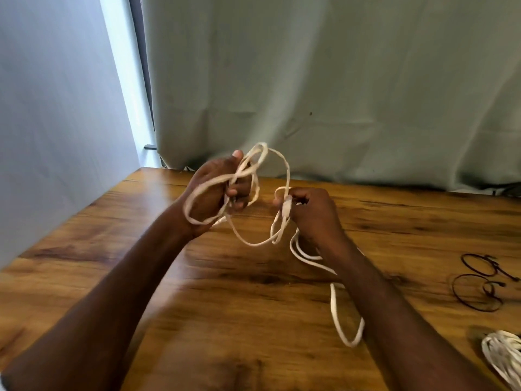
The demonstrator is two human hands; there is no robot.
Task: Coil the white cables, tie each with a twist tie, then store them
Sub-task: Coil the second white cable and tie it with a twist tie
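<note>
A loose white cable [287, 170] is held up above the wooden table [225, 292]. My left hand [217, 190] is closed around several loops of it, which drape over the wrist and fingers. My right hand [310, 213] pinches the cable near its connector end, a short way to the right. From there the cable sags in a low loop between the hands and trails down onto the table under my right forearm. Two dark twist ties [479, 283], bent into rings, lie at the right. A coiled white cable [504, 359] sits at the lower right edge, partly cut off.
A pale green curtain [338, 94] hangs behind the table's far edge. A light wall [50, 122] runs along the table's left side. Bare wood shows in front of and between my arms.
</note>
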